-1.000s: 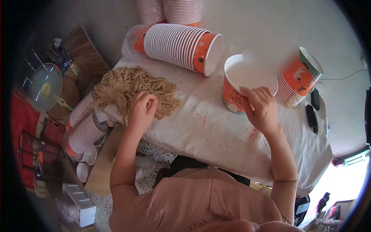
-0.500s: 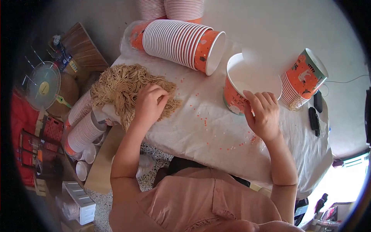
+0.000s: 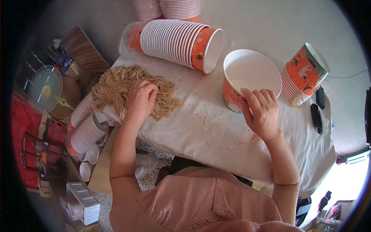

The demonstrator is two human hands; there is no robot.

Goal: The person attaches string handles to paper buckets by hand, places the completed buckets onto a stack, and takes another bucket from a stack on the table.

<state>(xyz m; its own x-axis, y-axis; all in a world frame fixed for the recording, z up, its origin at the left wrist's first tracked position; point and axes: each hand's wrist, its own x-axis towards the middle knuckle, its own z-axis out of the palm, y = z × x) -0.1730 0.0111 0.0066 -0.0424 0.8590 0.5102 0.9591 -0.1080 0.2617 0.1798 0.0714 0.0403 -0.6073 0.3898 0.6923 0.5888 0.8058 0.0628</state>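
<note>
My right hand (image 3: 262, 112) is closed on the near rim of a large orange paper bucket (image 3: 232, 96) with a white inside, which stands upright on the cloth. Fingers hook over the edge and the thumb is outside. My left hand (image 3: 142, 98) rests over a heap of tan cord loops (image 3: 116, 87), its fingers curled into a pinch. Whether a cord is between those fingertips is too small to tell.
A long nested stack of buckets (image 3: 172, 42) lies behind the heap. At the right, another bucket stack (image 3: 305, 75) leans with cords at its base, near black objects (image 3: 317, 118). Small orange and white dots (image 3: 203, 118) are strewn on the tablecloth (image 3: 177, 137). More stacked buckets (image 3: 89, 133) stand below left.
My left hand has drawn back a little to the left over the cord heap, fingers still pinched. My right hand stays at the bucket's rim. A blur over the bucket is gone.
</note>
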